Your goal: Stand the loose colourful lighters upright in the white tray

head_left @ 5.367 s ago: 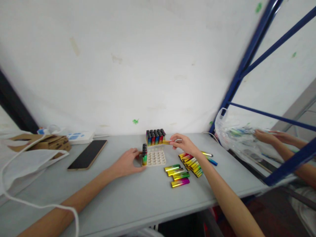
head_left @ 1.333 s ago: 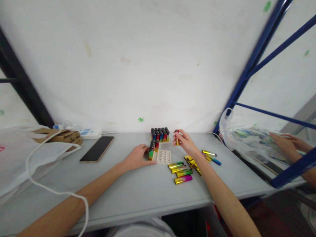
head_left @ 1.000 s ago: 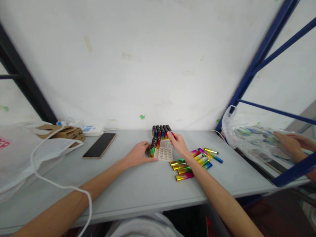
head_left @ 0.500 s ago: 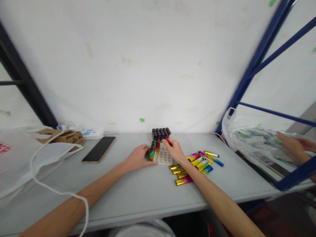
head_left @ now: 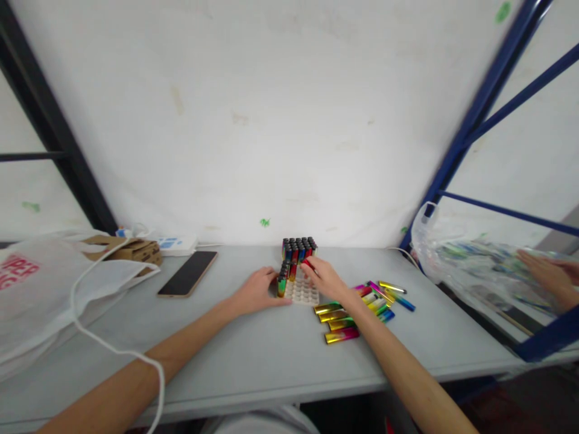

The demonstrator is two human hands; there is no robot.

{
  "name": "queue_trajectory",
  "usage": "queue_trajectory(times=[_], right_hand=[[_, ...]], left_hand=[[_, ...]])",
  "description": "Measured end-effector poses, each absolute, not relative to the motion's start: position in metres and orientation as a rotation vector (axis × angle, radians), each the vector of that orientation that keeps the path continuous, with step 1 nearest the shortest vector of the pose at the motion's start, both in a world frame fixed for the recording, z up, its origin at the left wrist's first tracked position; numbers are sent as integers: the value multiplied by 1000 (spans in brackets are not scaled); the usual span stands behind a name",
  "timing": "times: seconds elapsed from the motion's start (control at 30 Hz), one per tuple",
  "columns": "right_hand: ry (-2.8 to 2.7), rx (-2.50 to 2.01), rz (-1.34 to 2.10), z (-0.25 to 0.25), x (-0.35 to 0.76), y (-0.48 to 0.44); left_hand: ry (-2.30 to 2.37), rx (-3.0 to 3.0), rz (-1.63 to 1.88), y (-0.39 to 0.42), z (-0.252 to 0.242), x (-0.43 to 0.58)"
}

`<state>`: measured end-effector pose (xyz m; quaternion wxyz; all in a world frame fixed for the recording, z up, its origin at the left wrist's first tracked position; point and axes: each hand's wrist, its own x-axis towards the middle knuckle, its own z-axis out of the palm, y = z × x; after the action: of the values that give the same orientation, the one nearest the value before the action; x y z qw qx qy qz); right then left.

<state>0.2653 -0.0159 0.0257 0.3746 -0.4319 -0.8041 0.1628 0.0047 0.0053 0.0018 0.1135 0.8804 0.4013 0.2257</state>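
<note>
A pale tray with round pockets stands on the grey table, its left column holding upright shiny coloured tubes with black tops. My left hand is curled about the tray's front-left corner, thumb along the front edge, fingers at the left side. Above the tray's back part, my right hand pinches a red tube, mostly hidden by the fingers. Behind stands a tight block of black-topped tubes. Loose metallic tubes in yellow, pink, green and blue lie beneath and beside my right forearm.
A phone lies left, near a cardboard box, a white plastic bag and a white cable. Blue shelf posts rise at right. Beyond them, another person's hands touch a clear bag of items.
The view has shifted slightly, moving everything a little to the right. My right hand has tipped down over the tray with the red tube; my left hand stays at the tray's corner.
</note>
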Motion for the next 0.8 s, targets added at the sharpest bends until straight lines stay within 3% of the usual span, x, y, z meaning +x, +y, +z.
queue_trajectory(times=[0.13,0.6,0.8], right_hand=[[-2192,-1112,174,28,268,-18],[-2335,-1257,222,29,255,-14],[-2486,-1472,19,35,241,-19]], left_hand=[[1171,2602,657,6,1,4],[1176,2641,634,7,0,6],[1169,2633,646,8,-1,4]])
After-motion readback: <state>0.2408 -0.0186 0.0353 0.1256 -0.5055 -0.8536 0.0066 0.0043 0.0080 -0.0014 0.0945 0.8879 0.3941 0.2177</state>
